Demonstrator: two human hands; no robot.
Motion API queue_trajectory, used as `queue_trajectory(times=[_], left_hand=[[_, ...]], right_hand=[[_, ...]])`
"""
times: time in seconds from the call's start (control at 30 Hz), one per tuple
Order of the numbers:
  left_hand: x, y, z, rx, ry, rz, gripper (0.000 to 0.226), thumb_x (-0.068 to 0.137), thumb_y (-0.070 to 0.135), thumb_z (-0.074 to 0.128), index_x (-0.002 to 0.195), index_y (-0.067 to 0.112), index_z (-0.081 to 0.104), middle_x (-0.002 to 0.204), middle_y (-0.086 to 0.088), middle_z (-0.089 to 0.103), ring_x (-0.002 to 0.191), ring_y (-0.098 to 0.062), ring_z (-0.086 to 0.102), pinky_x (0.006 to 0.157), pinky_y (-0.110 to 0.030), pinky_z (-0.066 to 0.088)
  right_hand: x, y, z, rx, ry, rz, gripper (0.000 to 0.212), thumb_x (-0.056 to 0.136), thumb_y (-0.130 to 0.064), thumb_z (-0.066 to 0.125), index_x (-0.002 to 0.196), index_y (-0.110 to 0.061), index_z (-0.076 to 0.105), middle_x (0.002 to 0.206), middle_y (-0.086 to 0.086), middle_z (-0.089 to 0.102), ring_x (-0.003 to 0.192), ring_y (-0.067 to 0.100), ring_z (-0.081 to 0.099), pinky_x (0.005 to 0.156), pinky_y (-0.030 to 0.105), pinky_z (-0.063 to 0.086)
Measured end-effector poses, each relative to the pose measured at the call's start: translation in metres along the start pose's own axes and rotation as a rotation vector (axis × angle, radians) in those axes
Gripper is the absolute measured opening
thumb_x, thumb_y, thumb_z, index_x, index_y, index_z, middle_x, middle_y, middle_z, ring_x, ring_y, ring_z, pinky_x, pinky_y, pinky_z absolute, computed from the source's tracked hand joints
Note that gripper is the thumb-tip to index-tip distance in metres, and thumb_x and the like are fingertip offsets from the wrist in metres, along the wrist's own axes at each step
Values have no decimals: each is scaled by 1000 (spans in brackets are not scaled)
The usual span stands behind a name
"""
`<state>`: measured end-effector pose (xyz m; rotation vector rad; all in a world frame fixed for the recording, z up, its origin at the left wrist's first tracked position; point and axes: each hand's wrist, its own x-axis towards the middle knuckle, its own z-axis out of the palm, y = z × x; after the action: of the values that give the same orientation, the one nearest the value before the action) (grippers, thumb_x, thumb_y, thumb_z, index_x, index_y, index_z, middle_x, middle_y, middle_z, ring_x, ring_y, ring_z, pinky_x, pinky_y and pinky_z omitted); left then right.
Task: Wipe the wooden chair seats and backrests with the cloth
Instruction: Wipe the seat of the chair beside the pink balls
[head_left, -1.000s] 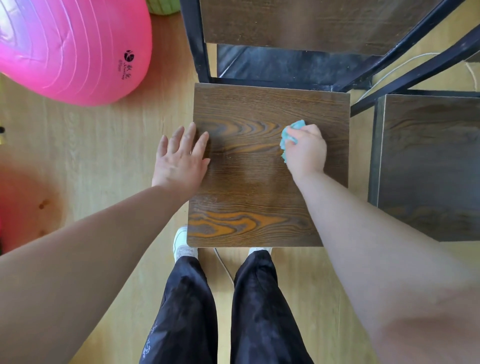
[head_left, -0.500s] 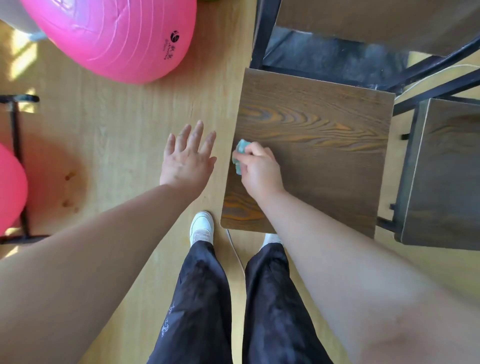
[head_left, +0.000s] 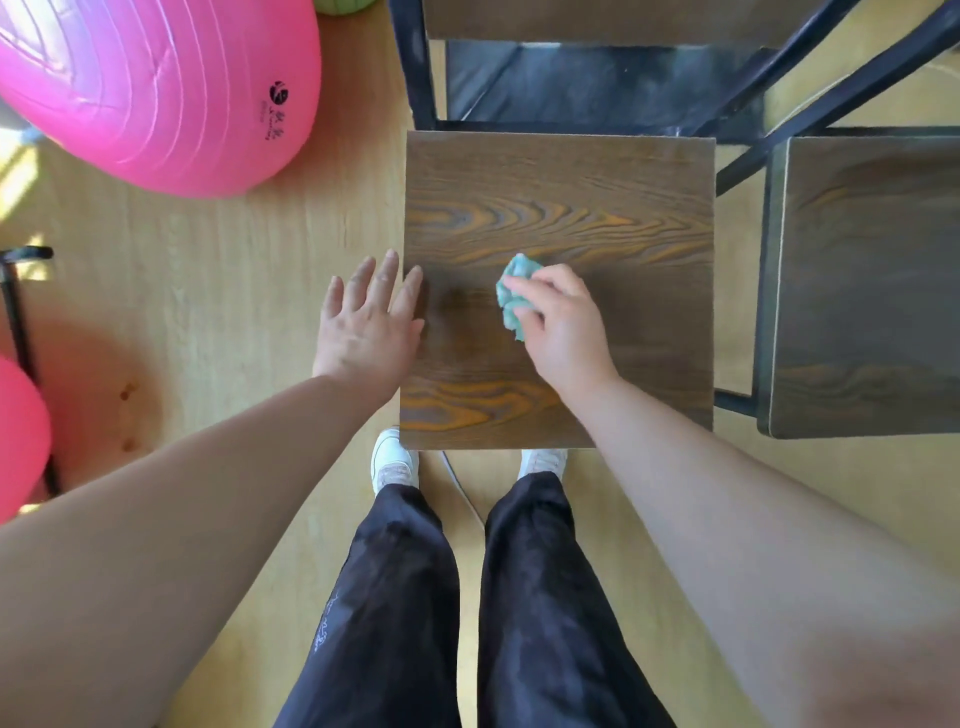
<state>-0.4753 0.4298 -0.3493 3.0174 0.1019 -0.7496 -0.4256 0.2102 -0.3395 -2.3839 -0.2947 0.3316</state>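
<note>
A dark wooden chair seat with orange grain lies straight below me, its backrest at the top edge. My right hand presses a crumpled teal cloth onto the middle of the seat, fingers closed over it. My left hand is flat and spread at the seat's left edge, fingertips just over the rim, holding nothing. A second wooden chair seat stands to the right.
A big pink exercise ball rests on the wooden floor at upper left, and another pink ball with a black stand sits at the left edge. Black metal frame bars cross behind the seats. My legs and white shoes stand at the seat's front.
My right hand slid the cloth from the seat's right side to its left edge, then back toward the middle. My left hand lifted off the seat edge and has returned to it.
</note>
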Motion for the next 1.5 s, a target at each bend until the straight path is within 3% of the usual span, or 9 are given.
queue_trajectory(times=[0.23,0.4,0.53,0.63,0.77,0.93,1.03,1.37,1.5], left_hand=[[10,55,-3,-47,27,25,60,103,39,31,158,23,11,166,-3,9,152,-25,6,123,-49,9],[6,59,5,-60,31,-25,60,103,37,35,157,22,15,166,-2,12,151,-25,8,122,-50,11],[-1,56,11,-58,22,-57,60,102,36,38,157,22,17,165,-2,14,151,-26,10,122,-51,11],[-7,52,13,-51,21,-65,60,102,36,39,156,22,17,165,-2,14,150,-26,10,122,-50,12],[-13,43,15,-59,21,-76,59,103,35,37,156,22,16,165,-3,14,150,-27,12,122,-50,12],[-26,23,13,-28,15,-4,59,103,35,33,157,22,13,165,-4,13,151,-27,10,122,-50,12],[-35,6,16,16,1,36,59,104,36,29,158,23,7,166,-3,8,152,-26,6,122,-48,10],[-68,-44,22,47,-30,91,62,105,34,28,158,24,-2,167,-1,-1,153,-23,1,123,-47,8],[-70,-45,14,66,-28,136,61,105,34,26,157,24,-3,167,-1,-3,153,-23,-2,123,-46,6]], right_hand=[[12,114,-103,-141,57,526,51,92,-13,59,139,-22,42,127,3,53,114,22,54,98,38,50],[5,131,-105,-121,-59,460,45,97,-13,54,142,-17,49,132,4,45,114,19,51,93,20,39],[4,127,-98,-8,-4,527,32,99,-15,53,130,-11,57,111,-7,49,89,4,51,63,0,40],[-2,113,-86,23,-6,521,25,99,-18,53,121,-7,60,87,-14,50,72,-2,57,47,3,39],[-9,79,-54,-30,-143,398,25,97,-17,52,120,-14,63,116,6,55,105,21,57,82,26,50],[-29,30,1,28,-175,392,19,96,-22,56,113,-14,59,116,7,48,98,22,57,84,34,51],[-51,1,33,31,-213,294,26,94,-10,58,119,-16,61,113,5,46,102,27,54,87,43,51],[-108,-56,118,-144,-320,105,54,90,-6,62,141,-19,50,117,-2,50,105,21,42,90,37,50],[-110,-54,98,-69,-181,124,49,88,0,62,134,-16,59,116,0,54,103,23,46,87,35,50]])
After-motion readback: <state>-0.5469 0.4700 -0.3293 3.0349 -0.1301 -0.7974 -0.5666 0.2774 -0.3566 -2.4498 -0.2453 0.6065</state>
